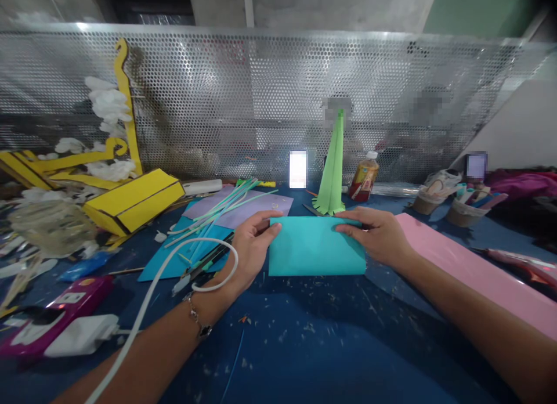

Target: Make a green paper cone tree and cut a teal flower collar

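A turquoise sheet of paper (317,247), which looks folded over into a wide rectangle, is held between my two hands just above the blue table. My left hand (255,241) pinches its upper left corner between thumb and fingers. At the upper right corner, my right hand (376,233) grips it the same way. Right behind the sheet stands a tall green paper cone (331,177) with a snipped, flared base. Left of my left hand, thin paper strips (217,212) lie over lilac paper (261,209) and blue paper (161,259).
A white cable (150,294) loops over my left forearm from a charger by a magenta power strip (82,299). Yellow card pieces (134,201) stand left. Pink card (474,264), a glue gun (522,262), cups of pens (465,209) and a bottle (364,177) are right.
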Demonstrator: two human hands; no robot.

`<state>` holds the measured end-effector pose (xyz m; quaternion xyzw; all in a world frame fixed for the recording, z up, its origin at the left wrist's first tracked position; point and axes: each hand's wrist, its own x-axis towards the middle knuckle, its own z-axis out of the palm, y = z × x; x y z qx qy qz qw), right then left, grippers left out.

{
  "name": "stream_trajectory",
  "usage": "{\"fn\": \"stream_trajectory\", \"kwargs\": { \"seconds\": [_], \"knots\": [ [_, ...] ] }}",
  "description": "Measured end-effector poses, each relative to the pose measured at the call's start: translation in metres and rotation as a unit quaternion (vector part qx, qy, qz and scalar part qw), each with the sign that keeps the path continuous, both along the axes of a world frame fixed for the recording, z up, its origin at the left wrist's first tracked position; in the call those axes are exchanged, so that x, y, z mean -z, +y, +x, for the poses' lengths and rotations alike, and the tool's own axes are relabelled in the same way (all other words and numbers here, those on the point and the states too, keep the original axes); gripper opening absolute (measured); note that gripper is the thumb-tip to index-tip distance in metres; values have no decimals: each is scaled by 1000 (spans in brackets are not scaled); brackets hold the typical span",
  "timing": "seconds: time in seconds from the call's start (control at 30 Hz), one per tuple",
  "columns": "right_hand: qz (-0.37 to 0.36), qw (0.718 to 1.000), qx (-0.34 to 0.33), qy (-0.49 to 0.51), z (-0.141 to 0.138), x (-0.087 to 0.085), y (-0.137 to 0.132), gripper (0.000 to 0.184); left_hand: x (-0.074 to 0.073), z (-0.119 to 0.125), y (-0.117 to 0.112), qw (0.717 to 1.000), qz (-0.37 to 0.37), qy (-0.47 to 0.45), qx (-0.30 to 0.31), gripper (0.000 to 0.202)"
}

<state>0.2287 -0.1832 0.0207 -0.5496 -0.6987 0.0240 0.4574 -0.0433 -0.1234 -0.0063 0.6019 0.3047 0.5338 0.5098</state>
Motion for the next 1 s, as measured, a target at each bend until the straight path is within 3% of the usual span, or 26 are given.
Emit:
{"fn": "stream_trajectory", "kwargs": {
  "seconds": [0.13,0.43,0.57,0.67,0.83,1.0],
  "knots": [
    [-5,1000,-3,3,-2,-2,-1,30,0,0,2,1000,-7,7,-12,32],
    [6,1000,-19,13,1,-5,-1,25,-7,3,-1,995,-73,-63,32,34],
    [-8,999,-25,18,-1,-4,-1,25,-14,1,0,995,-93,-37,16,31],
    [-38,998,-36,19,0,-4,0,27,-19,-5,3,991,-129,-16,14,31],
    [-133,990,-22,32,4,-1,4,39,-23,-16,12,965,-245,22,86,31],
    [-195,978,-74,21,8,6,9,28,-15,-22,19,961,-234,112,95,29]
  ]
}}
